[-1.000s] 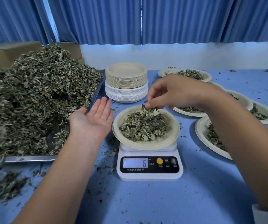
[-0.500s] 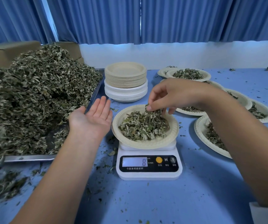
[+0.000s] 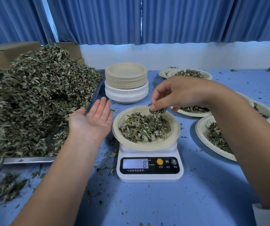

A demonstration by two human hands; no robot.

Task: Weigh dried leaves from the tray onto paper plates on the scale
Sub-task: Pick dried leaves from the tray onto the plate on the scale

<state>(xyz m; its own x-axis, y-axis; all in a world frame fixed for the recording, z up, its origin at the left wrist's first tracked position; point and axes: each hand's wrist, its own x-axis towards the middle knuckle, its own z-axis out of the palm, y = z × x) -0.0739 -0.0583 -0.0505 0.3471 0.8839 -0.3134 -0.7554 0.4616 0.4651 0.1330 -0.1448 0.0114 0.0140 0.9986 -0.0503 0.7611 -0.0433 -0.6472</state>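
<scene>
Right hand [image 3: 178,93] pinched dried green leaves [image 3: 157,110] above 1 o'clock rim of round beige paper plate [image 3: 147,146] on white digital scale [image 3: 149,176], display 8 | left hand [image 3: 91,121] flat, palm up, empty, at plate's 9 o'clock | leaf-heaped metal tray [image 3: 25,160] beyond, 9 o'clock.

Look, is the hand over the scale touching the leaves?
Touching. The head view shows the right hand pinching a clump of dried leaves just above the paper plate on the scale.
</scene>
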